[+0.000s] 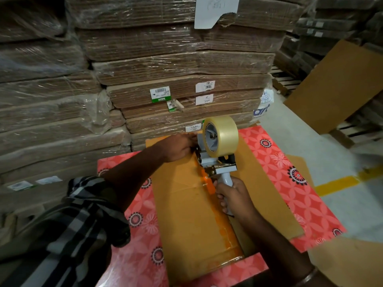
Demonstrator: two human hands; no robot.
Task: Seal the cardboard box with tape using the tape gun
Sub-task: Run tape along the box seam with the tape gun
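A brown cardboard box (186, 206) lies flat on a red flowered surface (143, 206), its flaps closed along a centre seam. A strip of clear tape (222, 228) runs along that seam from the near edge up to the tape gun. My right hand (233, 198) grips the grey handle of the tape gun (217, 156), which stands on the seam near the far end and carries a roll of clear tape (222, 134). My left hand (177, 147) rests on the far part of the box top, fingers at the front of the gun.
Tall stacks of plastic-wrapped flat cardboard (176, 65) rise right behind the box and to the left. A loose cardboard sheet (335, 85) leans at the right against pallets. Grey floor with a yellow line (339, 183) lies to the right. Another cardboard piece (348, 264) sits at bottom right.
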